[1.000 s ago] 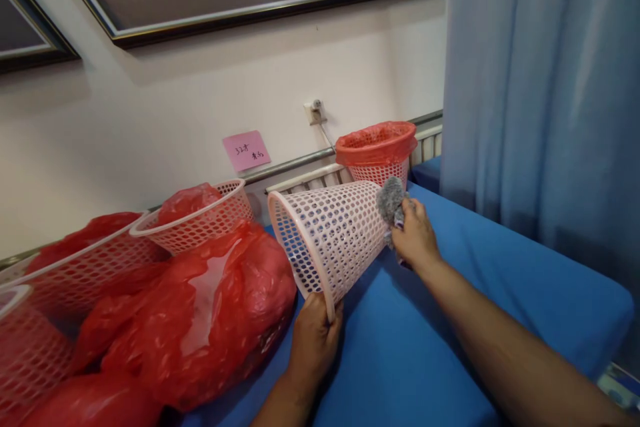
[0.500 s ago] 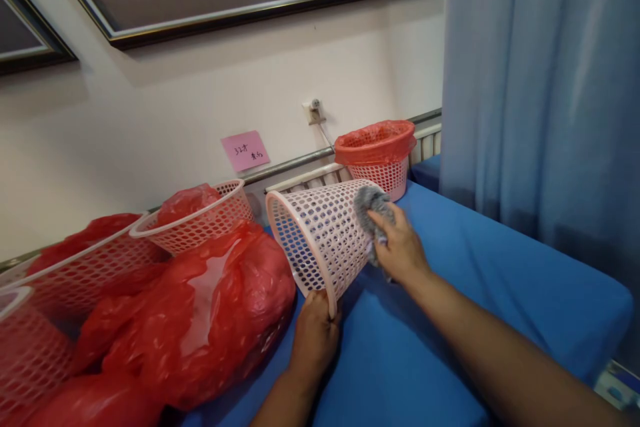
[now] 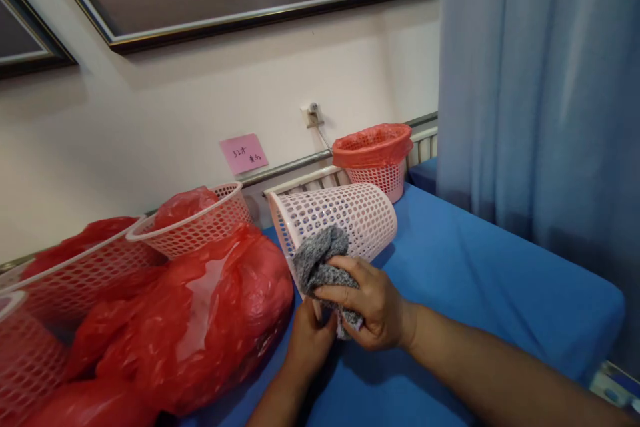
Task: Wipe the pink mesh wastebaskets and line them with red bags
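A pink perforated plastic basket (image 3: 350, 217) lies on its side on the blue table (image 3: 465, 280), its mouth turned toward me. My left hand (image 3: 307, 337) is closed on the basket's lower rim. My right hand (image 3: 370, 303) grips a grey cloth (image 3: 317, 260) and presses it against the basket's side near the rim, partly covering my left hand.
Red plastic bags (image 3: 200, 307) and several more pink baskets (image 3: 195, 230) crowd the left of the table. Another basket lined with a red bag (image 3: 376, 157) stands at the back by the wall. A pale blue curtain (image 3: 540, 100) hangs on the right.
My right hand has drawn the grey cloth along the basket from its far bottom end down to the rim near me. My left hand has kept its hold on the rim.
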Demonstrator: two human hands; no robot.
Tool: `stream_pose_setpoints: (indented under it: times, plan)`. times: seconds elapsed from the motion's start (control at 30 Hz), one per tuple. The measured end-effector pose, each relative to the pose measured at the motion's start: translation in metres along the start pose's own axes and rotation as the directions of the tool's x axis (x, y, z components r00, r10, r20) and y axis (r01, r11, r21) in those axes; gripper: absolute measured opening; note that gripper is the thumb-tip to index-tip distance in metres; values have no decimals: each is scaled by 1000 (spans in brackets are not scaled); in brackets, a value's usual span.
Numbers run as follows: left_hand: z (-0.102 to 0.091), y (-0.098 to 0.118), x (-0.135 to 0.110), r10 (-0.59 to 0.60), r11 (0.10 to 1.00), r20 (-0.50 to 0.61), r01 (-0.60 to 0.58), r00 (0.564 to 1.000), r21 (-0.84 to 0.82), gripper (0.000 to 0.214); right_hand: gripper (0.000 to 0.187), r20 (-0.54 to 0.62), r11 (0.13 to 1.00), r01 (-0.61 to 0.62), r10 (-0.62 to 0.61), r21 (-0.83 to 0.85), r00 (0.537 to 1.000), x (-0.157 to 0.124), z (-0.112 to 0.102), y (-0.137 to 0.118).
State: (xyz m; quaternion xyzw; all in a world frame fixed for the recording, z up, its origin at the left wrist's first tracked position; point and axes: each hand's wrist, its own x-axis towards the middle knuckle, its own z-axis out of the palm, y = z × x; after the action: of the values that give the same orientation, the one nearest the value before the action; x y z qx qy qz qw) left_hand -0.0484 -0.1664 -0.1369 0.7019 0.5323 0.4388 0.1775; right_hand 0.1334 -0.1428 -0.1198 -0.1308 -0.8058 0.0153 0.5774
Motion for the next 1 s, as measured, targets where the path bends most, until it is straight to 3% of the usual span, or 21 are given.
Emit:
stream_pose_setpoints:
  times: [0.1, 0.17, 0.2, 0.27, 0.33, 0.37, 0.4, 0.43, 0.53, 0.57, 0.63, 0.67, 0.73, 0.77, 0.8, 0.83, 0.87, 0.9, 0.93, 0.97, 1.0]
  plan:
    - [-2, 1, -1, -83, 989, -54, 75, 995, -127, 37, 56, 3, 998, -27, 27, -59, 1000, -4, 1, 18]
    - [-2, 1, -2, -72, 990, -77, 61, 994, -129, 40, 56, -107, 966, -213, 199, -146, 974, -7, -5, 40]
    - [-2, 1, -3, -47, 993, -75, 38, 996, -109, 39, 56, -194, 917, -357, 323, -177, 926, -9, -9, 55]
    - [-1, 1, -6, 24, 999, -44, -26, 999, -40, 38, 55, -368, 743, -650, 566, -161, 738, -11, -20, 85]
    - [0, 1, -8, 86, 996, 7, -87, 996, 34, 36, 54, -448, 568, -818, 709, -94, 544, -12, -28, 107]
    - [1, 0, -9, 106, 992, 28, -107, 994, 60, 36, 54, -454, 534, -842, 734, -76, 506, -12, -30, 111]
    - [2, 0, -10, 118, 990, 43, -121, 992, 78, 36, 54, -440, 551, -831, 729, -77, 525, -11, -30, 109]
    - [2, -2, -10, 126, 987, 48, -130, 991, 91, 36, 54, -406, 615, -782, 694, -95, 595, -10, -28, 101]
    - [3, -7, -9, 149, 981, 51, -155, 987, 118, 36, 58, -191, 901, -415, 388, -130, 902, -6, -14, 54]
    - [2, -9, -8, 158, 979, 60, -164, 986, 122, 35, 60, -112, 960, -260, 249, -100, 962, -5, -9, 38]
    - [2, -12, -7, 176, 975, 76, -185, 981, 123, 33, 61, -24, 999, -39, 38, -25, 999, -3, -2, 15]
    - [2, -13, -7, 187, 973, 79, -196, 979, 124, 33, 61, -17, 1000, 3, -4, -10, 1000, -3, -1, 12]
    - [2, -14, -7, 199, 968, 86, -210, 976, 136, 34, 58, -66, 994, -87, 83, -68, 994, -6, -3, 25]
    - [3, -14, -7, 200, 966, 91, -212, 976, 148, 35, 57, -121, 970, -210, 195, -120, 973, -8, -6, 40]
    - [4, -15, -7, 194, 964, 96, -207, 976, 165, 36, 55, -194, 916, -366, 334, -163, 922, -10, -11, 58]
    - [5, -16, -7, 184, 962, 101, -201, 978, 186, 37, 54, -278, 826, -534, 478, -181, 833, -13, -15, 77]
    - [6, -18, -7, 176, 957, 111, -196, 978, 212, 36, 52, -349, 714, -681, 604, -163, 716, -15, -20, 95]
    - [6, -20, -7, 172, 950, 126, -198, 977, 241, 34, 51, -393, 608, -784, 695, -128, 603, -17, -24, 109]
    - [7, -23, -7, 169, 942, 141, -202, 975, 270, 31, 51, -414, 532, -841, 747, -96, 520, -19, -26, 118]
    - [8, -26, -7, 168, 932, 159, -209, 973, 294, 29, 51, -418, 505, -860, 766, -81, 489, -19, -28, 121]
    - [9, -30, -6, 168, 925, 175, -216, 970, 313, 28, 52, -411, 531, -843, 753, -84, 515, -18, -27, 118]
